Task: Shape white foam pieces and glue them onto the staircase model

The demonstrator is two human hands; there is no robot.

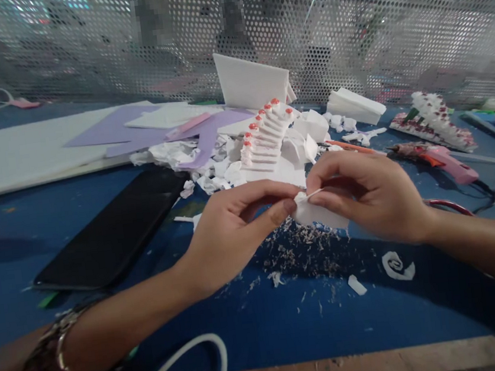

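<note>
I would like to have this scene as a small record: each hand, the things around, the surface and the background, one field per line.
Left hand: pinches a white piece
Right hand: pinches the white piece too
Beyond hands: white ribbed object with red tips
Left side: black phone
Right side: pink glue gun
Nearer side: white spiral scrap
Surface: blue tabletop
Background: perforated screen

Held white piece [323, 215] looks like matt paper. Black phone [114, 230] is smooth, faintly glossy. Perforated screen [81, 55] looks metal, pink glue gun [455, 166] smooth plastic.
</note>
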